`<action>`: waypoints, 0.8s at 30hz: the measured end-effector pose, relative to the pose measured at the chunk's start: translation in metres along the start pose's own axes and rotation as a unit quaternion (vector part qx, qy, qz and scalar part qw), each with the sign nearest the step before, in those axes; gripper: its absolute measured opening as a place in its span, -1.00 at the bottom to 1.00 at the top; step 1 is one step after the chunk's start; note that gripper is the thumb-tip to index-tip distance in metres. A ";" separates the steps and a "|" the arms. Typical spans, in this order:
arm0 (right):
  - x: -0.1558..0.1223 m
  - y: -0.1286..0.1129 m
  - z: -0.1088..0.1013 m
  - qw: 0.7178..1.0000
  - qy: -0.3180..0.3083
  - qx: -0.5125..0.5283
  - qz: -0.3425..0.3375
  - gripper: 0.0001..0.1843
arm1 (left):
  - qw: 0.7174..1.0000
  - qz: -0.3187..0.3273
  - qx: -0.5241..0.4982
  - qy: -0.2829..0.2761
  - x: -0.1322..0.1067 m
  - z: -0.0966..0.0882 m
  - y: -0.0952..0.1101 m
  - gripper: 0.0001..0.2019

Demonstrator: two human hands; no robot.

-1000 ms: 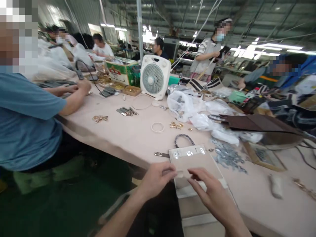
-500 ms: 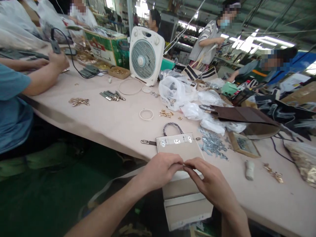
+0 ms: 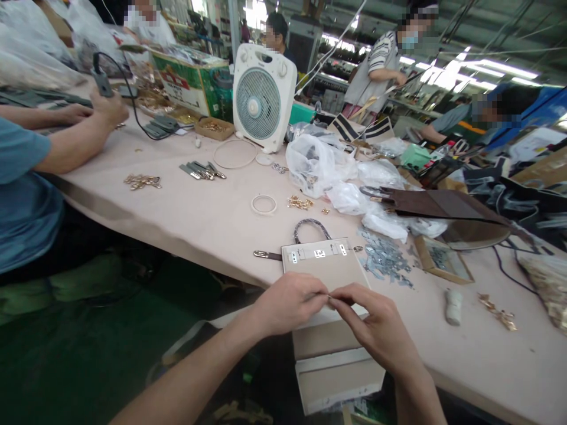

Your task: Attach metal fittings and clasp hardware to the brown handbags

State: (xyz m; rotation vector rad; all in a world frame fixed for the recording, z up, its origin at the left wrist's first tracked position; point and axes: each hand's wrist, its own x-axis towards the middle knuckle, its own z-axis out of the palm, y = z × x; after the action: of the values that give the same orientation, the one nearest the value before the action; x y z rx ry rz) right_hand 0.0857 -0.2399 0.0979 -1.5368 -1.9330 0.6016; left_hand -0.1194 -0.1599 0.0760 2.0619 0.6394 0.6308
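Note:
My left hand (image 3: 295, 302) and my right hand (image 3: 370, 310) meet fingertip to fingertip, both closed in a pinch. Whatever lies between the fingertips is too small to make out. Below them a beige handbag panel (image 3: 325, 273) lies open on the table edge, its lower part hanging over. Small metal plates show along its upper end, where a dark braided handle (image 3: 311, 222) arches up. A dark strap with a metal buckle (image 3: 267, 255) sticks out to the left.
Grey metal pieces (image 3: 384, 260) lie right of the panel, near a cardboard tray (image 3: 444, 260). Gold fittings (image 3: 300, 203) and a tape roll (image 3: 263, 204) lie beyond it. A fan (image 3: 264, 97) stands farther back. At left a co-worker's hand (image 3: 108, 106) holds a corded tool.
My hands stay pinched together in nearly the same place, fingers shifting slightly. The view has shifted a little; a co-worker at the back right has moved an arm.

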 end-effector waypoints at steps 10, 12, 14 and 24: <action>0.001 0.004 0.000 0.999 0.012 0.029 -0.014 -0.88 | 0.980 -0.059 -0.185 0.052 0.003 0.009 -0.002 -0.81; 0.001 0.006 0.005 0.999 0.037 0.019 -0.035 -0.91 | 0.966 -0.096 -0.232 0.067 0.005 0.013 -0.003 -0.82; -0.001 0.011 0.011 0.995 0.071 0.007 -0.065 -0.91 | 0.946 -0.137 -0.284 0.080 0.008 0.018 -0.007 -0.82; -0.002 0.060 -0.004 0.988 0.095 0.052 -0.110 -0.82 | 0.916 -0.210 -0.331 0.083 0.019 0.036 -0.031 -0.66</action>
State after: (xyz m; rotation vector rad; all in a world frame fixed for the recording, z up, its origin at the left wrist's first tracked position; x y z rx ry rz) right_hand 0.1307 -0.2283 0.0603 -1.2479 -1.8626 0.4374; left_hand -0.0892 -0.1531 0.0354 1.2029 0.8036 0.6563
